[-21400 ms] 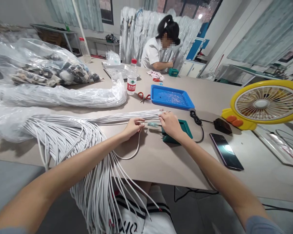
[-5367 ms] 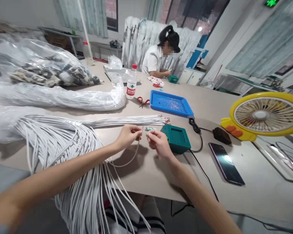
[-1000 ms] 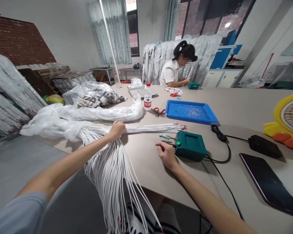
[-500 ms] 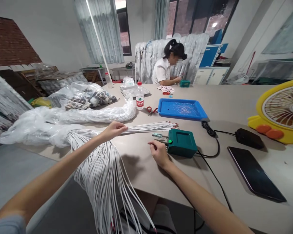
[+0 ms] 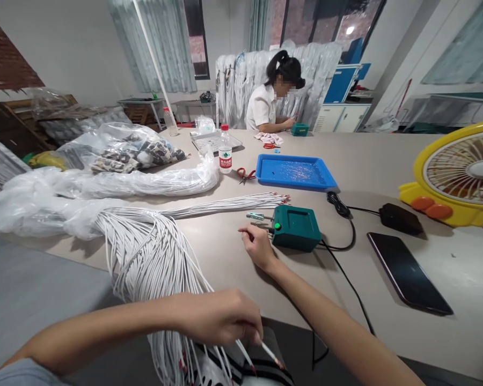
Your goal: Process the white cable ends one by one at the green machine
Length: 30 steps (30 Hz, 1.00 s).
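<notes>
Reference point: the dark-green, box-shaped device point(image 5: 295, 228) with a bright green round button, apparently plastic, set on the smooth beige table point(image 5: 217, 257). All places are given from this device.

Left hand point(image 5: 225, 319): in front and to the left, over the table's near edge and the lap. Its fingers are pinched narrow on a single round white cable point(image 5: 270, 352), whose reddish end projects past the fingertips.

Right hand point(image 5: 257, 246): just to the left, low at the table surface, fingers loosely curled. Nothing visible is gripped; the inside of the curl is hidden, so contents cannot be told.

Small pale-green clip point(image 5: 255, 216): projecting from the left side, apparently on a thin rod, with no cable visible in it.

Progress, by judgement: the straight row of thin white cables point(image 5: 233, 203), lying behind and to the left with red ends gathered near the far edge, appears to be the finished share. The loose hanging bundle of white cables point(image 5: 148, 252), well to the left and spilling over the near edge, appears outstanding and looks the larger portion. The cable in the left hand appears not yet treated. Exact counts cannot be established.
</notes>
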Each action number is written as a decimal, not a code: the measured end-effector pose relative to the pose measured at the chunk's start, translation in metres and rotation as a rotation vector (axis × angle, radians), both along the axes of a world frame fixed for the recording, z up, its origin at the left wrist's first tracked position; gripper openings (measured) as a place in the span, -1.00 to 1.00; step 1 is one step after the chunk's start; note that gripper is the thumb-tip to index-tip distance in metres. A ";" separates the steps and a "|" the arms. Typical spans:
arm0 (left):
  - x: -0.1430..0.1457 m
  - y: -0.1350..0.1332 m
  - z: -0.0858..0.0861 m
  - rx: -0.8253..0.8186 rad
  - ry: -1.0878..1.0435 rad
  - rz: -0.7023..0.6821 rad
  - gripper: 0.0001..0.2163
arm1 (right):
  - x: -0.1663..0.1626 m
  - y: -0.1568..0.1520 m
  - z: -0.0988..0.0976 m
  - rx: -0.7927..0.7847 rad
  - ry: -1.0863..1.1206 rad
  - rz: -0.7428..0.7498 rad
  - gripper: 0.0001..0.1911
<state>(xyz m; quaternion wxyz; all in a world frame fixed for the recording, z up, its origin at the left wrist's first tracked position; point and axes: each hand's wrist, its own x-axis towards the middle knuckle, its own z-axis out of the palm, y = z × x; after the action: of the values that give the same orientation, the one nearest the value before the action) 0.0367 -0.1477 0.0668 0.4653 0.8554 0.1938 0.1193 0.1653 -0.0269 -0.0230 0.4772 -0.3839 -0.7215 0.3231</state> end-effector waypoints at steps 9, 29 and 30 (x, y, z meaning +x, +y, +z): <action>-0.019 0.107 -0.034 0.143 -0.306 0.550 -0.80 | 0.000 -0.004 0.012 -0.217 0.315 -0.096 -0.70; -0.034 0.117 -0.030 -0.450 -0.360 0.446 -0.73 | 0.008 -0.008 0.037 -0.087 0.286 0.121 -0.84; -0.034 0.117 -0.029 -0.488 -0.359 0.432 -0.72 | 0.009 -0.008 0.038 -0.077 0.284 0.124 -0.83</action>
<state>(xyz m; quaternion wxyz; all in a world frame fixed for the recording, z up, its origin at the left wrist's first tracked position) 0.0022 -0.0302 0.0374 0.6460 0.6243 0.3080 0.3132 0.1744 -0.0349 0.0148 0.5384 -0.3070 -0.6563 0.4304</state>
